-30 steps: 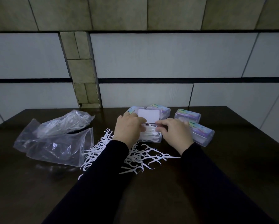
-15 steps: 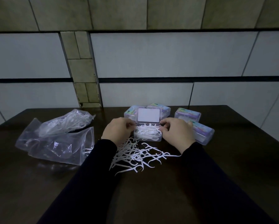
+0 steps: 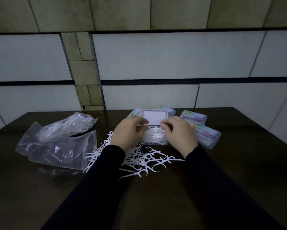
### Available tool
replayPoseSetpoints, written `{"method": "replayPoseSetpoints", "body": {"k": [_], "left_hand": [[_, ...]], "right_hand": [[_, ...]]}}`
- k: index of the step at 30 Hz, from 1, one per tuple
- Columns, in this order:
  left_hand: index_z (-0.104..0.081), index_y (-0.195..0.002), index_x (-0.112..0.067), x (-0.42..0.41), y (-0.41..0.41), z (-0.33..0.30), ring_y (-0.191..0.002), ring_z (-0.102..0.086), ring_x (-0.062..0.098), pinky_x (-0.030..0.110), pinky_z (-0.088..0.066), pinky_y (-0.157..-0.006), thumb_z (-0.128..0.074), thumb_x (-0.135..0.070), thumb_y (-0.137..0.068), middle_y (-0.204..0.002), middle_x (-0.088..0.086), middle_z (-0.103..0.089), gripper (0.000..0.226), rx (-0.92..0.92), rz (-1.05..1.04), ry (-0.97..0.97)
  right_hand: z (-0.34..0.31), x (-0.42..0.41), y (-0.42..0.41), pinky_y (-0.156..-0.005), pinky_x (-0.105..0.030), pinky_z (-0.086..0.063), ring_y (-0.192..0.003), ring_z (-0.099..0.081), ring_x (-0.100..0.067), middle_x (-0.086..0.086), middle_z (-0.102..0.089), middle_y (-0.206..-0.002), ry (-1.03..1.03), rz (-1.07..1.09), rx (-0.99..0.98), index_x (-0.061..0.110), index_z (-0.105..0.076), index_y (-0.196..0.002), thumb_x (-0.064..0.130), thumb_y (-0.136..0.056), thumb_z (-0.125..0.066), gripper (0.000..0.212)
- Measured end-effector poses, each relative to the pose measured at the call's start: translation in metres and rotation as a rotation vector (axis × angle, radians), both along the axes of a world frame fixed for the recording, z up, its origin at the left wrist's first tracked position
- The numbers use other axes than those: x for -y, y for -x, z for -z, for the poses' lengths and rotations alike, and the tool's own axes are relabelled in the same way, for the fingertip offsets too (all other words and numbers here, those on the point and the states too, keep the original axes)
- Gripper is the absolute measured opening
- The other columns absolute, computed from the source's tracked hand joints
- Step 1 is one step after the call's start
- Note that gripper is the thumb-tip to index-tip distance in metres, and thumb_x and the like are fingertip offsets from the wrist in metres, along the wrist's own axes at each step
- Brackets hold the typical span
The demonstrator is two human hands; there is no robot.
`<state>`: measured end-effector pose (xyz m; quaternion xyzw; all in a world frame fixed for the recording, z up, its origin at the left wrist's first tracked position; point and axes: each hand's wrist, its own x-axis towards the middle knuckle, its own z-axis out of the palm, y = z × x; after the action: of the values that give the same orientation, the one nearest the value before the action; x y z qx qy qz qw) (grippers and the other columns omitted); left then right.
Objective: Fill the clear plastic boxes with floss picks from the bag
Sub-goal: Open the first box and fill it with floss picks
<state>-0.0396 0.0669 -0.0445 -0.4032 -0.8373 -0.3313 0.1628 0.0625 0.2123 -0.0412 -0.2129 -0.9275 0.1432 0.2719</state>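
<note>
Two hands, left hand (image 3: 128,132) and right hand (image 3: 177,132), flank the open box (image 3: 154,138) mid-bench, curled fingers pinching floss picks (image 3: 156,132) directly above it, its long axis running side to side.

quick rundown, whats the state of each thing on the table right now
open box: lid up, full of picks
closed boxes: lids shut
bag: lying flat, mouth open
loose picks: scattered on table
left hand: fingers curled at box edge
right hand: fingers curled at box edge
</note>
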Motion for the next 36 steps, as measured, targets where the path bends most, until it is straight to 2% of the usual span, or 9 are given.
{"method": "replayPoseSetpoints", "body": {"k": [2, 5, 10, 15, 18, 26, 29, 33, 36], "left_hand": [[-0.071, -0.102, -0.029, -0.002, -0.002, 0.001, -0.084, -0.054, 0.004, 0.025, -0.048, -0.078, -0.062, -0.037, -0.089, -0.101, -0.01, -0.066, 0.018, -0.063, 0.044, 0.107], [-0.073, -0.104, -0.026, -0.003, 0.0, 0.004, -0.091, -0.053, 0.007, 0.02, -0.04, -0.08, -0.062, -0.03, -0.091, -0.107, -0.008, -0.068, 0.019, -0.095, 0.043, 0.163], [-0.075, -0.101, -0.021, -0.008, 0.003, 0.005, -0.106, -0.056, 0.015, 0.017, -0.032, -0.085, -0.062, -0.02, -0.091, -0.111, -0.004, -0.069, 0.017, -0.134, 0.107, 0.121], [-0.072, -0.104, -0.027, -0.019, 0.001, 0.006, -0.105, -0.052, 0.014, 0.022, -0.038, -0.079, -0.056, -0.021, -0.094, -0.111, -0.013, -0.068, 0.019, -0.14, 0.117, 0.191], [-0.071, -0.107, -0.026, -0.015, 0.005, 0.004, -0.105, -0.053, 0.014, 0.026, -0.041, -0.086, -0.056, -0.02, -0.094, -0.111, -0.011, -0.068, 0.02, -0.107, 0.106, 0.136], [-0.061, -0.124, -0.028, 0.0, 0.007, 0.004, -0.116, -0.044, 0.009, 0.027, -0.037, -0.095, -0.058, -0.058, -0.084, -0.124, -0.01, -0.061, 0.05, -0.011, 0.121, 0.259], [-0.064, -0.12, -0.03, -0.002, 0.007, 0.006, -0.115, -0.046, 0.007, 0.025, -0.036, -0.096, -0.061, -0.053, -0.084, -0.123, -0.01, -0.062, 0.043, -0.013, 0.112, 0.223], [-0.067, -0.116, -0.028, -0.004, 0.002, 0.005, -0.107, -0.047, 0.002, 0.019, -0.032, -0.086, -0.061, -0.044, -0.089, -0.118, -0.012, -0.064, 0.032, 0.016, 0.106, 0.144], [-0.066, -0.119, -0.027, -0.008, -0.003, 0.002, -0.104, -0.044, -0.001, 0.016, -0.029, -0.085, -0.062, -0.037, -0.089, -0.121, -0.012, -0.063, 0.032, 0.011, 0.099, 0.127]], "right_hand": [[0.001, -0.006, -0.002, -0.1, -0.043, -0.03, -0.114, -0.05, -0.015, 0.005, -0.056, -0.125, 0.047, -0.007, 0.048, 0.033, -0.055, -0.124, 0.048, -0.094, -0.05, 0.034], [0.001, -0.007, -0.007, -0.105, -0.045, -0.028, -0.122, -0.048, -0.018, 0.005, -0.053, -0.131, 0.086, -0.047, 0.184, 0.034, -0.04, -0.136, 0.06, -0.083, -0.059, 0.062], [-0.001, -0.006, -0.011, -0.11, -0.044, -0.027, -0.128, -0.046, -0.022, 0.004, -0.052, -0.14, 0.209, -0.143, 0.186, 0.036, -0.023, -0.145, 0.044, -0.08, -0.071, 0.081], [0.003, -0.01, -0.011, -0.105, -0.041, -0.039, -0.126, -0.049, -0.024, 0.002, -0.053, -0.139, 0.343, -0.199, 0.155, 0.037, -0.023, -0.146, 0.036, -0.079, -0.076, 0.085], [0.006, -0.015, -0.01, -0.102, -0.044, -0.043, -0.122, -0.052, -0.023, 0.003, -0.053, -0.139, 0.378, -0.201, 0.14, 0.039, -0.024, -0.145, 0.038, -0.077, -0.077, 0.087], [0.011, -0.017, -0.008, -0.097, -0.043, -0.047, -0.115, -0.055, -0.02, 0.005, -0.057, -0.133, 0.386, -0.215, 0.102, 0.038, -0.034, -0.142, 0.046, -0.081, -0.071, 0.073], [0.011, -0.018, -0.007, -0.098, -0.041, -0.046, -0.113, -0.054, -0.019, 0.005, -0.056, -0.135, 0.391, -0.222, 0.108, 0.036, -0.035, -0.143, 0.042, -0.082, -0.071, 0.071], [0.012, -0.019, -0.008, -0.087, -0.029, -0.044, -0.089, -0.045, -0.009, 0.006, -0.053, -0.137, 0.385, -0.257, 0.122, 0.036, -0.033, -0.144, 0.04, -0.079, -0.075, 0.077], [0.012, -0.019, -0.009, -0.091, -0.034, -0.046, -0.09, -0.045, -0.009, 0.005, -0.051, -0.139, 0.403, -0.263, 0.116, 0.035, -0.029, -0.146, 0.038, -0.079, -0.075, 0.081]]}}
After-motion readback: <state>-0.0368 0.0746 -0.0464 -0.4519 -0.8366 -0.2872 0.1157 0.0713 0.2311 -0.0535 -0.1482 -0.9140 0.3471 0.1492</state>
